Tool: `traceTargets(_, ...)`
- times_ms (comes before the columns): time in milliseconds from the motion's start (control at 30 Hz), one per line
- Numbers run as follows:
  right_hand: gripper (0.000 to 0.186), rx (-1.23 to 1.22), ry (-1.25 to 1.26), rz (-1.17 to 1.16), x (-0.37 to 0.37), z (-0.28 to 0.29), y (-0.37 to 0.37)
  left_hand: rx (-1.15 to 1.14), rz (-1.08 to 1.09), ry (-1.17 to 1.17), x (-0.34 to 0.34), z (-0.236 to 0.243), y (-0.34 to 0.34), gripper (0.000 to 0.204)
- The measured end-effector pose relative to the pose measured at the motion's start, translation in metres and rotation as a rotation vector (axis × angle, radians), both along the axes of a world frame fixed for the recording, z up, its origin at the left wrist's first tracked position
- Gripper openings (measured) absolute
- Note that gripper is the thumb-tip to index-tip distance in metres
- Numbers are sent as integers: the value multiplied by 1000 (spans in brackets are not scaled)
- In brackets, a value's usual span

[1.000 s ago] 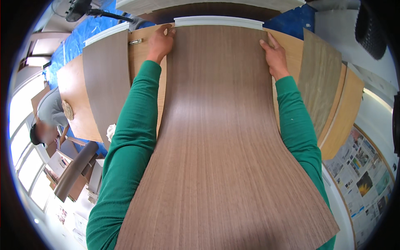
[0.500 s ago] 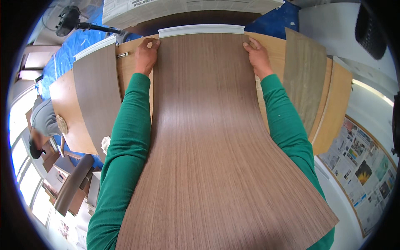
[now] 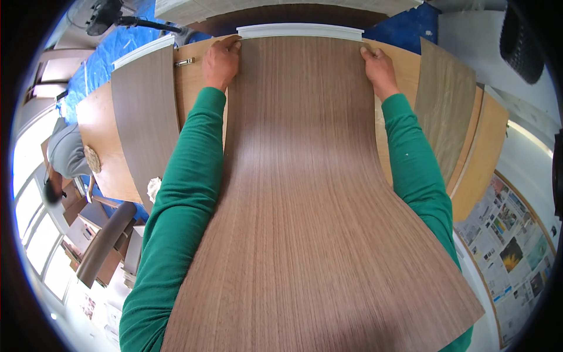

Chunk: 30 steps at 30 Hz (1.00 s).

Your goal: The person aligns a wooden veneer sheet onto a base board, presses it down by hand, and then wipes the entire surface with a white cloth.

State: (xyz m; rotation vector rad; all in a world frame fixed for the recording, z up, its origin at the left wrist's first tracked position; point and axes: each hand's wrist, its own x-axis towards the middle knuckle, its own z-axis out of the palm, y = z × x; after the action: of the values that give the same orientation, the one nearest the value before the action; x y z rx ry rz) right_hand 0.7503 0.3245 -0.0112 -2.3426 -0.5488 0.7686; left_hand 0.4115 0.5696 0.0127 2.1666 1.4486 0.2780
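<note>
While our left hand (image 3: 221, 63) and right hand (image 3: 380, 71), curled nearly closed, hold the brown sheet (image 3: 302, 135) near its far corners, we see white trim (image 3: 300, 29) between them.

No word or number can be read clearly. At the far right side, many printed pages (image 3: 509, 249) are showing blocks of small print and some coloured pictures, but these letters are too small for reading.

Smooth, faintly glossy wood-grained sheet (image 3: 305, 205)
</note>
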Motion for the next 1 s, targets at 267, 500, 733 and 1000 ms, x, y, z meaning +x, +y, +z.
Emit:
traceTargets(267, 60, 25, 101, -22, 0, 1, 2, -38, -42, 110, -5, 7, 6, 38)
traceTargets(500, 60, 53, 93, -58, -1, 0, -1, 149, -178, 334, 17, 29, -1, 46)
traceTargets(733, 61, 8, 75, -40, 2, 2, 0, 465, -285, 175, 34, 14, -21, 52)
traceTargets(1000, 66, 37, 171, -80, -10, 19, 3, 394, -595, 38, 47, -2, -98, 59)
